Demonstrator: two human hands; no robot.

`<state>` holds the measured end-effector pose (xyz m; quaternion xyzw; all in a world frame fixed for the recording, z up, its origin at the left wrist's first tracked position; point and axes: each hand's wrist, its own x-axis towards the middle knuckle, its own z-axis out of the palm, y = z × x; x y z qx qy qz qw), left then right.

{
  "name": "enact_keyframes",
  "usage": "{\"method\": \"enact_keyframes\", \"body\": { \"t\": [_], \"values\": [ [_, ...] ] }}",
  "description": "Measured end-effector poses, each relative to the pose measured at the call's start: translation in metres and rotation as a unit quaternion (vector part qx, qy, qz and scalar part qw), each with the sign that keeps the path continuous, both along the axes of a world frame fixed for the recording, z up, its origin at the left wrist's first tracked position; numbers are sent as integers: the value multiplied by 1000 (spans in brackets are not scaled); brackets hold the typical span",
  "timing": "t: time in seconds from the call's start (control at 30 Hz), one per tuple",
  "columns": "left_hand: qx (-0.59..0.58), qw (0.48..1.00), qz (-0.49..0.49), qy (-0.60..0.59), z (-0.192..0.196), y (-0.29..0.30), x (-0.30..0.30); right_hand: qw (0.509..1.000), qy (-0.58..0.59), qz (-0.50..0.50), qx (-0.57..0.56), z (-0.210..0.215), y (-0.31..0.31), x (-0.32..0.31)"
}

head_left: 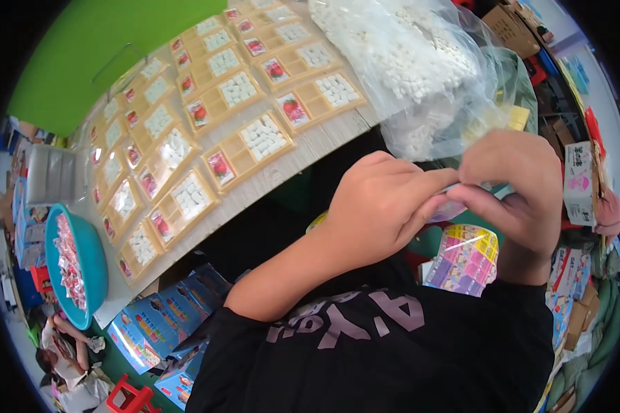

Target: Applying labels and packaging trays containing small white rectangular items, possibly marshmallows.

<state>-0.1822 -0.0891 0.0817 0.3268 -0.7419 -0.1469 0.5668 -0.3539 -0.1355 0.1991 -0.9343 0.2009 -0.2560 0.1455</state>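
My left hand (375, 199) and my right hand (520, 182) meet in front of my chest, right of the table's edge. Both are closed in a pinch on a small, pale purple, translucent piece (448, 210). Fingers cover most of it, so its kind cannot be made out. Just below it is a brightly printed card (465, 258) in yellow, pink and purple. Beyond my left hand, a large clear plastic bag (420, 62) full of small white pieces lies over the table corner.
Rows of beige compartment trays (235, 165), with white pieces and red-pictured packets, cover the table (310, 155). A teal basin (96, 275) of pink-and-white packets stands at its left end. Blue printed boxes (155, 320) and a red stool (129, 398) are below; another person (69, 361) sits lower left.
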Motion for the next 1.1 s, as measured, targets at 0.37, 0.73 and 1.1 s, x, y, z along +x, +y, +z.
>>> {"method": "enact_keyframes", "body": {
  "t": [0.37, 0.73, 1.1],
  "values": [
    [1, 991, 2, -134, 7, 19, 10, 964, 227, 39, -130, 22, 23, 6],
    [109, 959, -35, -260, 27, 56, 39, 939, 283, 157, -118, 26, 21, -6],
    [145, 950, -19, -278, 23, 60, 51, 942, 278, 182, -55, 33, 13, -14]
  ]
}}
